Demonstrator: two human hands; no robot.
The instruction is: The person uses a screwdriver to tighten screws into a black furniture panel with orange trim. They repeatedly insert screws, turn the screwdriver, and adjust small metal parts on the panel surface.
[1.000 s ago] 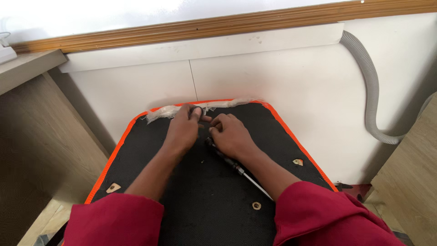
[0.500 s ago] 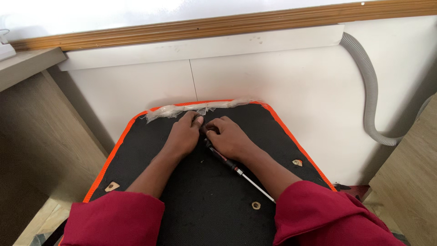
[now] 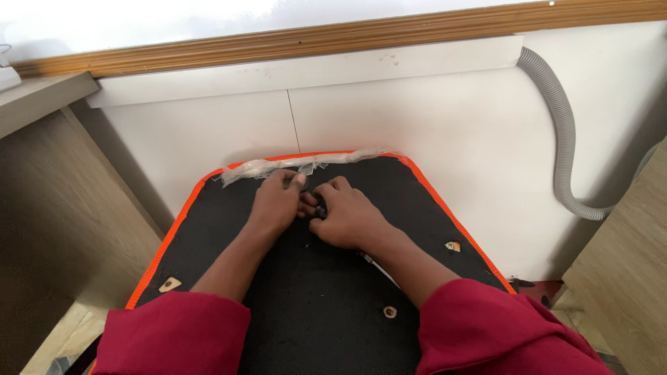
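1. Black panel [image 3: 313,305] with orange edging lies flat, presenting its upper face for work.
2. Left hand [image 3: 276,205] and right hand [image 3: 351,219] meet near the panel's far edge, pinching a small dark part [image 3: 320,208]; grip closure cannot be told.
3. Thin rod [image 3: 379,267] lies under the right wrist.

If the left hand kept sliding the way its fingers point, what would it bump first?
Probably the crumpled clear plastic at the black board's far edge; the left hand's fingertips are nearly there. The white wall lies beyond.

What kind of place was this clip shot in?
Probably a small workshop or home work corner. The hands press on a black panel with orange edging, set against a white wall with wooden trim, a grey corrugated hose and wood-laminate furniture.
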